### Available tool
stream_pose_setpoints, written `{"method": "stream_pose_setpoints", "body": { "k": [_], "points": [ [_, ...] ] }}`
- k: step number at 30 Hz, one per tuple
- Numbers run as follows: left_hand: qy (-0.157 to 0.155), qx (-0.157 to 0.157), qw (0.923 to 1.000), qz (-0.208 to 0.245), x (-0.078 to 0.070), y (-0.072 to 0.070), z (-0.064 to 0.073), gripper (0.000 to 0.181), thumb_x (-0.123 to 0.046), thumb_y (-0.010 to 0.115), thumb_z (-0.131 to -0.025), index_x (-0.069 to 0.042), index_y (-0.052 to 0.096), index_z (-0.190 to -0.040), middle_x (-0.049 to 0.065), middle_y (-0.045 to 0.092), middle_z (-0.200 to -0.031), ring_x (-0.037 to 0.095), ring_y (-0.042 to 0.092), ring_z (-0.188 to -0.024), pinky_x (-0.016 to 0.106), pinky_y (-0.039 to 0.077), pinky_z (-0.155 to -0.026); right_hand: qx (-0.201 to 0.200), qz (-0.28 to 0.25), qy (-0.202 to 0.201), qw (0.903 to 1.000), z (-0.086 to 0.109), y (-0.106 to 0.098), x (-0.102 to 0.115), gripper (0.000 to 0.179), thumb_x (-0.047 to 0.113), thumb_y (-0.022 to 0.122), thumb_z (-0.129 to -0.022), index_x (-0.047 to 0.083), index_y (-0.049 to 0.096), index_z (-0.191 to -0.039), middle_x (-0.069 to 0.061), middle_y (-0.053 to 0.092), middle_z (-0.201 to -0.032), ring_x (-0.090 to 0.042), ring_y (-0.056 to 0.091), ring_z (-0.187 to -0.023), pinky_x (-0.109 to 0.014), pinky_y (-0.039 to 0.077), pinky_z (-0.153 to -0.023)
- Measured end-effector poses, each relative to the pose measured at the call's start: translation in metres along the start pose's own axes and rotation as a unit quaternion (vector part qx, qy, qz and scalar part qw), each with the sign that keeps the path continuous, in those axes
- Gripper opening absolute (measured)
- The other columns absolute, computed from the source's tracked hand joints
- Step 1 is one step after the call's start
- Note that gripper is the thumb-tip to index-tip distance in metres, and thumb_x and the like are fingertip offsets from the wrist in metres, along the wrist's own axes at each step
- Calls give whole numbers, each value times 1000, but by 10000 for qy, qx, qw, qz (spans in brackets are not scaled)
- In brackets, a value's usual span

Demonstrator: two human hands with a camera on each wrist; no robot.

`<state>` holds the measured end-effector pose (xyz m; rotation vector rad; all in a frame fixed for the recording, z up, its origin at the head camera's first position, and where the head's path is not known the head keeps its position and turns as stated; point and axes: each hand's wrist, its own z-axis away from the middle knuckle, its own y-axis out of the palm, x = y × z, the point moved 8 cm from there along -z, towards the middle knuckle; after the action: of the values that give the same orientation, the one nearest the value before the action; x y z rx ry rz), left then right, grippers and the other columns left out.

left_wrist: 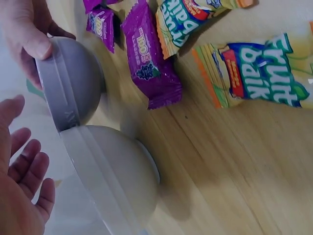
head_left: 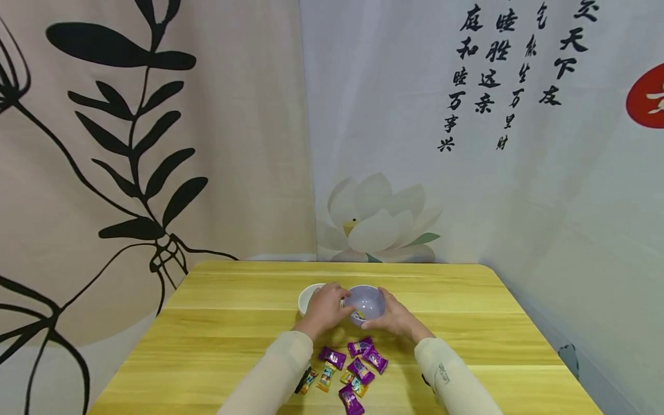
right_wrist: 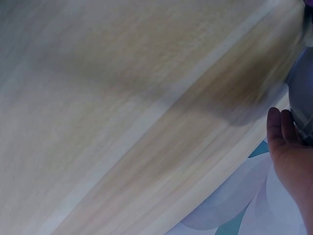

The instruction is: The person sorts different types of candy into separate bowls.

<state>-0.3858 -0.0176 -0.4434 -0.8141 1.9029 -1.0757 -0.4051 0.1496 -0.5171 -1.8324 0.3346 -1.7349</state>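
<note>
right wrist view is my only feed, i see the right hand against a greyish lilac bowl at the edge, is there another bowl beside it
Observer: Yes, a white bowl stands just left of the lilac bowl in the head view.
Operator: ok, and is anything gripped on the left side
Observer: No, in the left wrist view the left hand holds nothing.
Operator: got it, what lies nearer the person than the bowls
Observer: Yellow packets lie among purple ones on the table.
</note>
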Motion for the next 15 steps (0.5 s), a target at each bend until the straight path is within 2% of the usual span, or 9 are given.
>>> {"method": "stream_pose_setpoints", "body": {
  "k": [5, 11, 15],
  "points": [
    [-112, -115, 9998, 88, 6, -5, 3, 31, -31, 76, -88, -8, 75, -108, 3, 66, -97, 20, 61, -92, 42, 50, -85, 10, -24, -23, 10000, -1, 1, 2, 121, 39, 92, -68, -1, 19, -156, -23, 37, -150, -41, 45, -129, -58, 36, -108],
    [74, -307, 9994, 128, 13, -11, 13, 29, -32, 76, -87, -9, 75, -104, 1, 65, -92, 19, 61, -87, 39, 51, -79, 2, 78, -11, 10000, -2, 2, -1, 122, 39, 93, -66, -2, 19, -155, -24, 39, -149, -41, 46, -128, -58, 37, -106],
    [182, -462, 9987, 147, 18, -18, 22, 26, -30, 77, -86, -10, 75, -101, 1, 66, -92, 20, 61, -89, 42, 51, -81, -21, 12, -12, 10000, -1, 2, -1, 122, 39, 93, -66, -2, 19, -155, -24, 40, -148, -42, 45, -130, -59, 35, -108]
  ]
}}
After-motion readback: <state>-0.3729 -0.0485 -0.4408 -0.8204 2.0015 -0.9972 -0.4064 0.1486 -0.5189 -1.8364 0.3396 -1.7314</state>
